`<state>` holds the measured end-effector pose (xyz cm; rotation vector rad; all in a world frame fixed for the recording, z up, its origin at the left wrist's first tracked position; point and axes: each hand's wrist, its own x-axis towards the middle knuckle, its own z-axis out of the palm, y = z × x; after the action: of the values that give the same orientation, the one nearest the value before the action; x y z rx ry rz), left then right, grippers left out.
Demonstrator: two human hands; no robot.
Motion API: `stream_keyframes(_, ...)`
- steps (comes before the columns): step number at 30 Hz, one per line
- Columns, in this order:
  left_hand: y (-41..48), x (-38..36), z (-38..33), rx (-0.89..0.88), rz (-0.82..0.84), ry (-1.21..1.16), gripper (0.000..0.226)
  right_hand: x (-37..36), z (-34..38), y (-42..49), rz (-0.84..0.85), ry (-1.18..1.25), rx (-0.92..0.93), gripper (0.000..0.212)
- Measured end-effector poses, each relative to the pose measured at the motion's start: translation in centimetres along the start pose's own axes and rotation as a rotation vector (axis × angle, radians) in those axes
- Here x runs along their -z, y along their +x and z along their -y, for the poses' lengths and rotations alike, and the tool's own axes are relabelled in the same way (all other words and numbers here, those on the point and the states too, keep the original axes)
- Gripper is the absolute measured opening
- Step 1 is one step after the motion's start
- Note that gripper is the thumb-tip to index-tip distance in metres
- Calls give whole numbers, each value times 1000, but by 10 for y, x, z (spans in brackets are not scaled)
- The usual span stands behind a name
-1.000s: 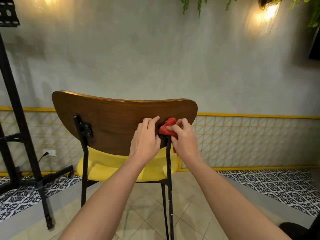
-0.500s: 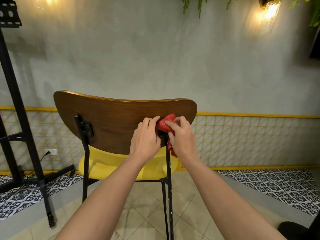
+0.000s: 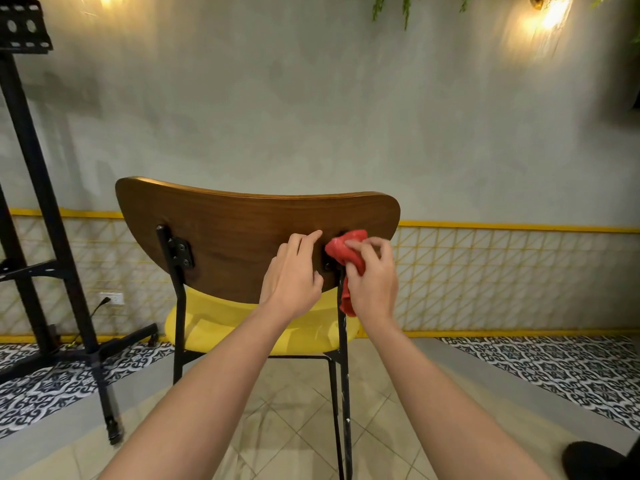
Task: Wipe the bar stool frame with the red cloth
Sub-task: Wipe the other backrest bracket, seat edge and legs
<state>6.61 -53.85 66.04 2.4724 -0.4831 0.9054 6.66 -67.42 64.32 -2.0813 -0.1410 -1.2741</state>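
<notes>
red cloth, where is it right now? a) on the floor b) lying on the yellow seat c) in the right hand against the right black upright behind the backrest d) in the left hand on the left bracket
c: the right hand presses the red cloth against the right black upright.

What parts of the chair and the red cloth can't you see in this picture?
Head view only:
- Right bracket on the backrest: mostly covered by the red cloth and right hand.
- Most of the cloth: bunched inside that hand.
- Stool feet: cut off by the bottom edge and the forearms.
- Seat front: hidden behind the backrest.
- Left hand palm: faces away.
</notes>
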Motion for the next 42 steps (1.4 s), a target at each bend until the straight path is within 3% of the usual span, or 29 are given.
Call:
stream_keyframes(3, 1, 0, 1, 0, -2, 0, 63, -5, 4, 12, 31, 73, -80, 30)
stream_keyframes(9, -1, -2, 2, 3, 14, 8, 62, -3, -20, 3, 250, 63, -217, 24)
stream_keyframes(16, -3, -3, 3, -4, 15, 10, 64, -1, -8, 19, -47, 311, -285, 30)
stream_keyframes(23, -2, -5, 2, 11, 21, 2, 65, -9, -18, 10, 169, 292, -313, 25)
stream_keyframes(26, -2, -7, 1, 18, 20, -2, 64, -3, -29, 2, 235, 217, -277, 23)
stream_keyframes(33, -10, -16, 3, 11, 18, 53, 63, -1, -16, 10, 180, 212, -104, 23)
stream_keyframes(39, -17, -21, 8, -45, -20, 135, 63, -6, -33, -9, 308, -36, 21, 30)
stream_keyframes(42, -22, -22, 10, -81, -11, 178, 64, -3, -32, -13, 228, -50, 144, 31)
